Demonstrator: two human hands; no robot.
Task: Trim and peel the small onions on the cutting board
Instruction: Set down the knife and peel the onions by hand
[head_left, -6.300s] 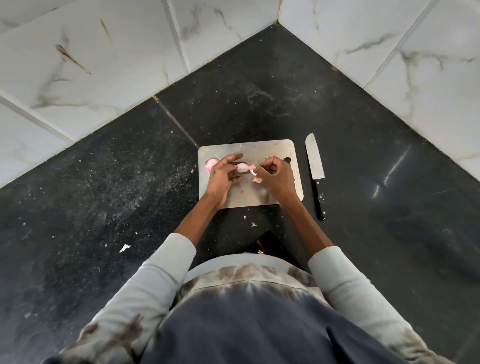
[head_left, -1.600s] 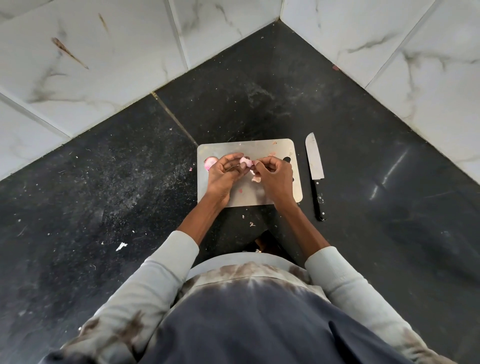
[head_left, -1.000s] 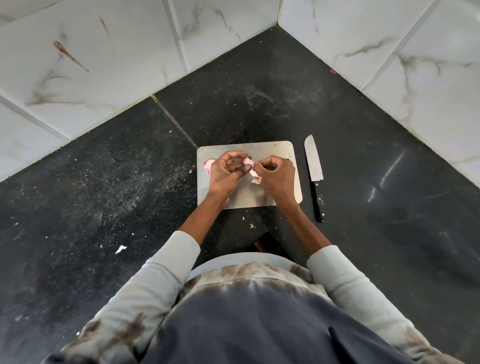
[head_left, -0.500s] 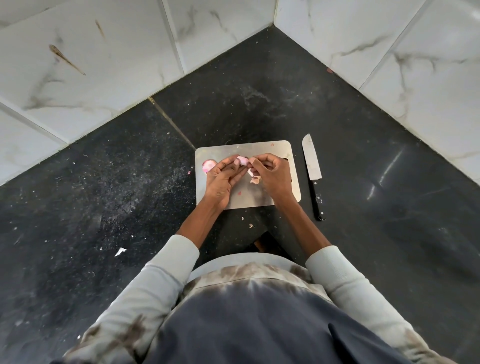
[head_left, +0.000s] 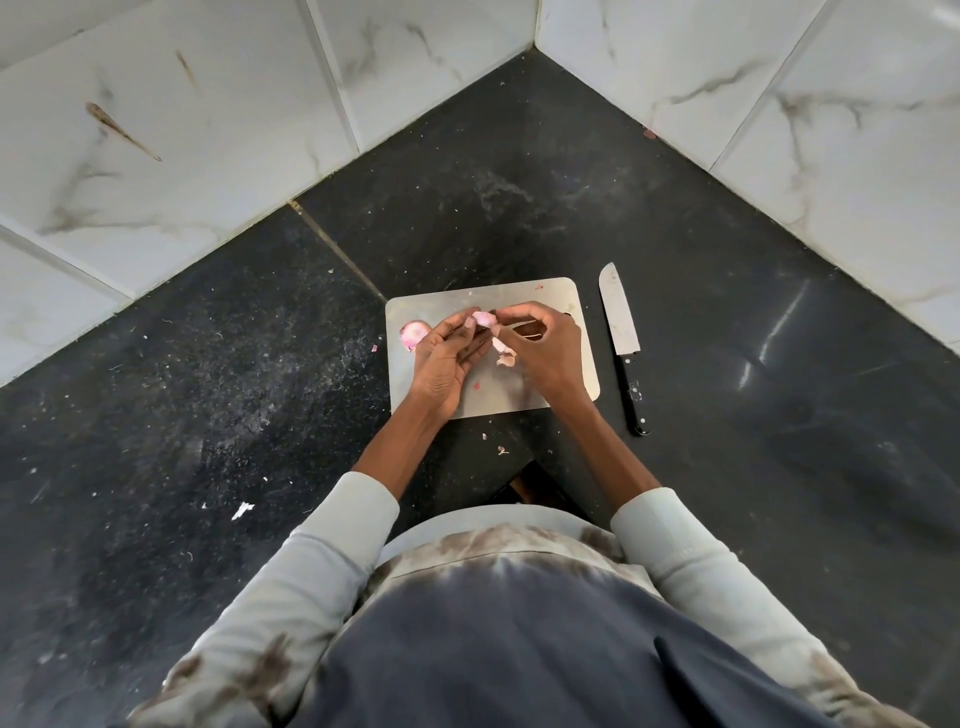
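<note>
A: Over the middle of the board (head_left: 566, 296), I've got the onion (head_left: 484, 318) pinched at the left hand's (head_left: 445, 358) fingertips. The right hand (head_left: 540, 347) is curled round and pinching its skin, and a strip of peel (head_left: 503, 351) hangs down between the hands.

B: How would you finish the peel cleanly?

A: I'd hold the onion firm on the left and draw the skin away in one strip, turning the onion a little, so no flesh tears. Another onion (head_left: 413, 333) lies on the board's left, half hidden by my left hand. The knife (head_left: 621, 338) rests on the counter (head_left: 727, 364) just right of the board.

B: Any writing or brand?

A: None that I can read; the knife is too small to tell.
</note>
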